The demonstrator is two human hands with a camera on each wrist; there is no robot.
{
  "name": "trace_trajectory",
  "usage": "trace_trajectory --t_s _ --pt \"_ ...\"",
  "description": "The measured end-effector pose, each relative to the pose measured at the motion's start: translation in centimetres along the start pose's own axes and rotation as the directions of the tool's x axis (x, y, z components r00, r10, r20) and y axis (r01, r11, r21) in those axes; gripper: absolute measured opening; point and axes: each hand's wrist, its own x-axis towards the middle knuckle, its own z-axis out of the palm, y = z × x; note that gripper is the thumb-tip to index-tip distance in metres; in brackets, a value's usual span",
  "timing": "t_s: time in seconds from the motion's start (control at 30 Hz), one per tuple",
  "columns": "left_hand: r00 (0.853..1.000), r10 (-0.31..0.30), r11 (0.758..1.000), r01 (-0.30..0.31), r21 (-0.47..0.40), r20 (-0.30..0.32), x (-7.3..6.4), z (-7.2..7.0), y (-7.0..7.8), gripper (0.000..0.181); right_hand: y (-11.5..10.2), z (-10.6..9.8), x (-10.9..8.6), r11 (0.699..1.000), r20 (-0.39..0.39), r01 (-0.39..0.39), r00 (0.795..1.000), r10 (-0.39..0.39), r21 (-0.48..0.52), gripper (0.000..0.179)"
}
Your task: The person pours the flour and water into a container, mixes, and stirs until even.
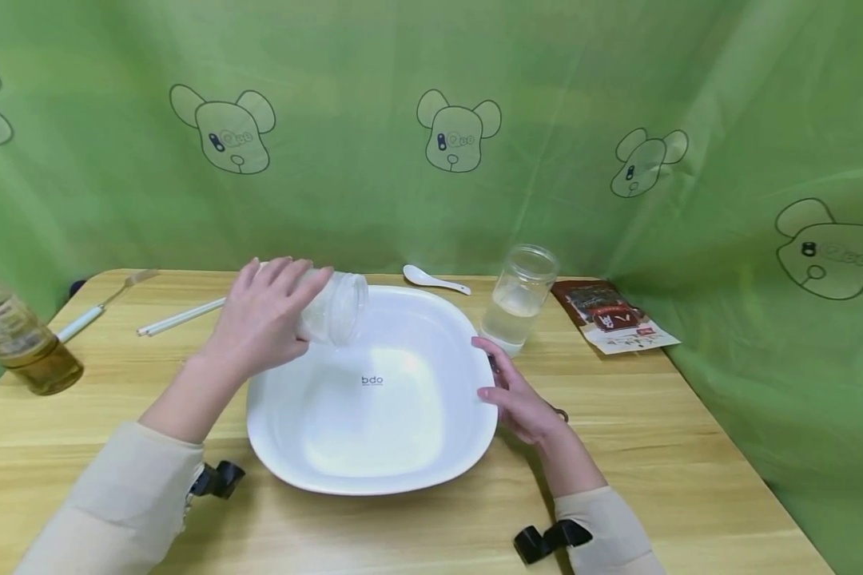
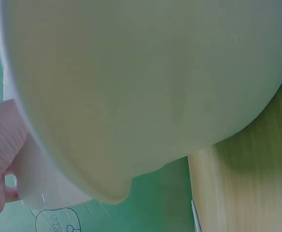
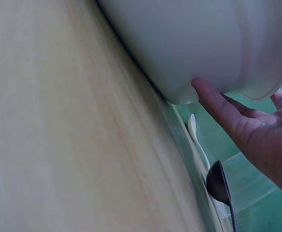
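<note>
Head view: grips the clear jar (image 1: 336,310) in the left hand (image 1: 266,323), fingers curled round it, tipped sideways over the far left of the white basin (image 1: 374,435); pinches that basin's right rim with the right hand (image 1: 523,406). Left wrist view: shows the jar smooth-walled beyond the basin; treat as stiff, probably slippery when wet; hold round the middle. Right wrist view: touches the basin's outer wall with a fingertip; likely light, stiff plastic, best steadied by the rim.
</note>
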Motion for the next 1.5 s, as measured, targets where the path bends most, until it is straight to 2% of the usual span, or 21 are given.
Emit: trace_trajectory --t_s 0.67,1.0,1.5 --pt "0.997 0.066 0.994 -0.068 0.080 0.027 0.10 0.33 0.30 0.083 0.05 0.02 0.13 1.000 -0.001 -0.004 1.000 0.004 -0.004 0.070" --pt "0.995 0.103 0.990 -0.104 0.099 0.012 0.26 0.28 0.39 0.079 0.08 -0.05 0.09 1.000 0.007 0.007 1.000 -0.007 -0.007 0.069" --pt "0.992 0.125 0.987 -0.124 0.106 -0.004 0.25 0.27 0.47 0.080 -0.02 0.07 0.02 1.000 -0.004 -0.005 1.000 0.005 -0.008 0.070"
